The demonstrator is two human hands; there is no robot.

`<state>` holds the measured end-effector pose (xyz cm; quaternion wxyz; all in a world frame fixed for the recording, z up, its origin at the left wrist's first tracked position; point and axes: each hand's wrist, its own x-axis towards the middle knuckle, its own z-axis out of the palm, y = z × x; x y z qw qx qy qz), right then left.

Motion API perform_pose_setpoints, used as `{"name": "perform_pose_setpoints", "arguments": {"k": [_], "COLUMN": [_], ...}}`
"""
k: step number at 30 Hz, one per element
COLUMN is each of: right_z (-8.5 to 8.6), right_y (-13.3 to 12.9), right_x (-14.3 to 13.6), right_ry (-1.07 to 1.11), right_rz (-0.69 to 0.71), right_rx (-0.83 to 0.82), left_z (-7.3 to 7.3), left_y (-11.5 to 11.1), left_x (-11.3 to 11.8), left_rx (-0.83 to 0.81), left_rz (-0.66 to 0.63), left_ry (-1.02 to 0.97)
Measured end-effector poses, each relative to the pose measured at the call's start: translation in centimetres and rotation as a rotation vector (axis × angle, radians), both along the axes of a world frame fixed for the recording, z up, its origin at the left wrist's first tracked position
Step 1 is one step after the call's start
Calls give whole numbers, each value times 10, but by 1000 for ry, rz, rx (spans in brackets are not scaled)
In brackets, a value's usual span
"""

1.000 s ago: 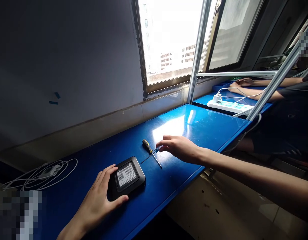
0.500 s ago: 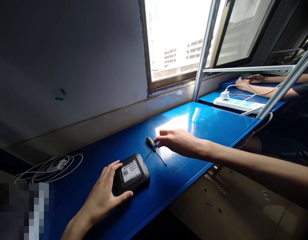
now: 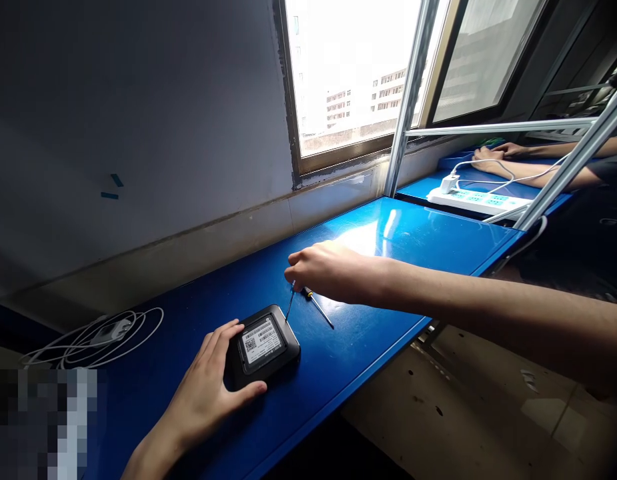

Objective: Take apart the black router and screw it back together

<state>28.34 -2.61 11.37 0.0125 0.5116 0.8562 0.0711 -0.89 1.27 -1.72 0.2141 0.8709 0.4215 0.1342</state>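
Observation:
A black, rounded square device (image 3: pixel 264 341) lies on the blue table with its white barcode label facing up. My left hand (image 3: pixel 208 373) holds it from the left, fingers on the far edge and thumb along the near side. A thin screwdriver (image 3: pixel 289 305) is gripped in my right hand (image 3: pixel 321 270), its tip at the device's right edge. Fingers hide most of that tool's handle, of which a bit of blue shows. Partly under my right hand, a second screwdriver (image 3: pixel 322 312) with a black and yellow handle rests on the table.
A coiled white cable with a plug (image 3: pixel 119 330) lies at the table's left end. Metal frame bars (image 3: pixel 399 160) rise at the far right end. Beyond them are a white power strip (image 3: pixel 478 200) and another person's hands (image 3: pixel 491 160). A window is behind the table.
My right hand has moved left and slightly up, tilting the screwdriver steeper while its tip stays at the device's edge. My left hand and the device stay in place.

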Motion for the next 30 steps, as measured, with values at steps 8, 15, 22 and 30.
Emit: {"name": "perform_pose_setpoints", "arguments": {"k": [8,15,22,30], "right_z": [-67,-102,-93,-103], "right_y": [-5,-24,-21,0], "right_x": [56,64,89,86], "right_ry": [230,277,247,199], "right_rz": [-114,-173,-422,-560], "right_rx": [-31,-25,99,145], "left_z": [-4,3,3,0], "left_y": [2,0,-2,-3], "left_x": [-5,0,0,-2], "left_rx": [7,-25,-23,-2], "left_rz": [-16,-1,-15,-22], "left_ry": [-5,4,11,20]}}
